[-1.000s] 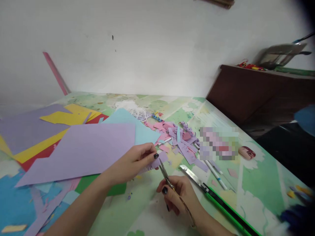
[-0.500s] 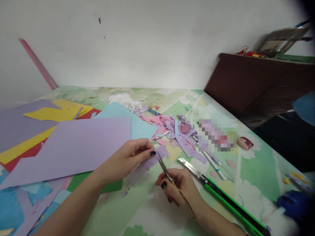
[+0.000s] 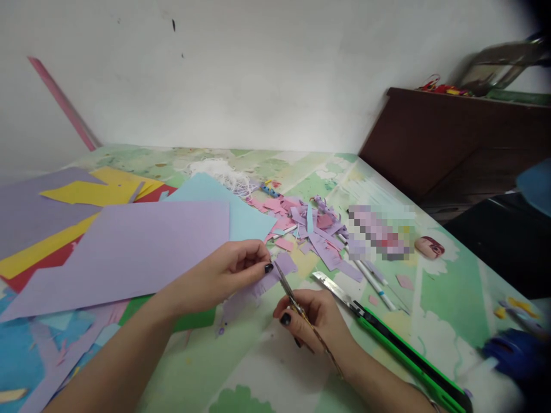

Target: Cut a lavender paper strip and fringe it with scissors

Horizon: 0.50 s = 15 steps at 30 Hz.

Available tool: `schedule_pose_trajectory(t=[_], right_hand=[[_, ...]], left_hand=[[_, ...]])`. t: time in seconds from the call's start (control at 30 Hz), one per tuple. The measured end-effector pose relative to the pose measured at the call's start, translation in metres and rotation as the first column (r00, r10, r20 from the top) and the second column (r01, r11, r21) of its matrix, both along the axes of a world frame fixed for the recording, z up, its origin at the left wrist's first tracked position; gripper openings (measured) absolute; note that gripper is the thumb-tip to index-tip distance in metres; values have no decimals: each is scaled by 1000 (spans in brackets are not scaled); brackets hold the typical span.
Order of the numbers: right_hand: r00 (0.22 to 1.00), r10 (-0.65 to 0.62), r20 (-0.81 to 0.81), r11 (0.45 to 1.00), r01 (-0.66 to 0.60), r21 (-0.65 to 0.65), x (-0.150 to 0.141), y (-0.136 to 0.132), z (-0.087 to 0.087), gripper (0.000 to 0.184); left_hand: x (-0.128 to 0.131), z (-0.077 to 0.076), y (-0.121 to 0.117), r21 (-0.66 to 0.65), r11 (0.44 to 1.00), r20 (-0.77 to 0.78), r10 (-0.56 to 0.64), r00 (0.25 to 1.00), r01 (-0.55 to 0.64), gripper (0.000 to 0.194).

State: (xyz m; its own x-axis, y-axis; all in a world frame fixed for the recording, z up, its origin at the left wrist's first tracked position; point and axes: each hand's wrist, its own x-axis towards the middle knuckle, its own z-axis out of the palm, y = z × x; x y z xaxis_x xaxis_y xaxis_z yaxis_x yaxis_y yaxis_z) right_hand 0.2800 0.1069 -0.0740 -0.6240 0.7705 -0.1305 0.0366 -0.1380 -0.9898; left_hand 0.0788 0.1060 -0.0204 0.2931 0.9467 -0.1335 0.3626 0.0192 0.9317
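Note:
My left hand (image 3: pixel 245 267) pinches a narrow strip of purple paper (image 3: pixel 264 284), whose lower edge is snipped into a fringe. Part of that strip is hidden by the fingers. In my right hand (image 3: pixel 316 321) is a pair of scissors (image 3: pixel 289 295), fingers closed around its handles, with the tips pointing up against the strip near my left thumb. Just right of the scissors lies a green utility knife (image 3: pixel 400 350) with its blade out. Beneath my left wrist is a large sheet of purple paper (image 3: pixel 172 246).
Paper scraps (image 3: pixel 318 229) are heaped beyond my hands, beside a tangle of white string (image 3: pixel 224 175). Yellow paper (image 3: pixel 99 192), light blue paper (image 3: pixel 249 223) and other sheets spread left. A blue object (image 3: pixel 512 353) stands at right, near a dark brown cabinet (image 3: pixel 430 143).
The view has shifted, so the table sits slightly higher and left. My left hand still holds the fringed strip, and the scissors stay beside it in my right hand.

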Motion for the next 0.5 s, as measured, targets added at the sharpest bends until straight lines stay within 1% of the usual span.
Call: schedule_pose_trajectory(t=[0.17, 0.5], right_hand=[[1000, 6, 27, 999, -7, 34, 0, 0, 1, 30], [998, -26, 59, 996, 21, 87, 0, -2, 1, 34]], left_hand=[[0, 1, 0, 10, 1000, -14, 1, 1000, -1, 22], [3, 1, 1, 27, 999, -45, 22, 999, -21, 26]])
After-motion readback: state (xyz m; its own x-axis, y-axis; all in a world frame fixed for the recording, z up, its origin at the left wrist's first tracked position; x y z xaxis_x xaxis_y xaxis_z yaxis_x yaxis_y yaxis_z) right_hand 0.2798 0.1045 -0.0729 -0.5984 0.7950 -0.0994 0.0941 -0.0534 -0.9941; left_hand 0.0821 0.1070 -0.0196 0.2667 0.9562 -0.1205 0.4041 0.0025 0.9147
